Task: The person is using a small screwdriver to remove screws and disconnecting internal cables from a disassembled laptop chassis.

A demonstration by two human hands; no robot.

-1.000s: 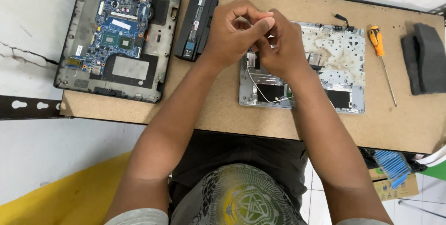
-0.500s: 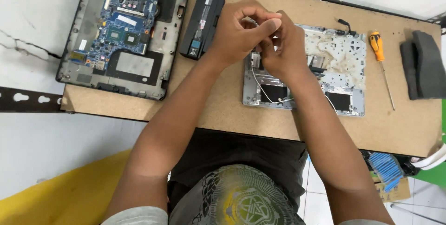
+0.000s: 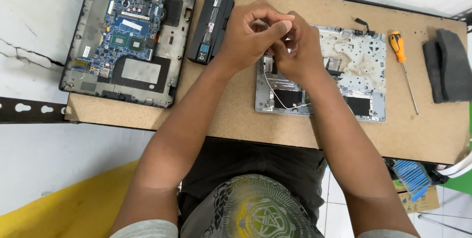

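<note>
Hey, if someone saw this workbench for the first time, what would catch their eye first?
Probably the left hand and right hand pressed together mid-table, pinching some small part too hidden to identify, just above a silver laptop palmrest shell. At far left lies an opened laptop base with its blue motherboard exposed. An orange-handled screwdriver lies at right.

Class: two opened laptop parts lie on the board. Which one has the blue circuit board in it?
The dark laptop base at the far left, beside the black battery. The silver panel under the hands shows only stained metal and a white wire.
</note>
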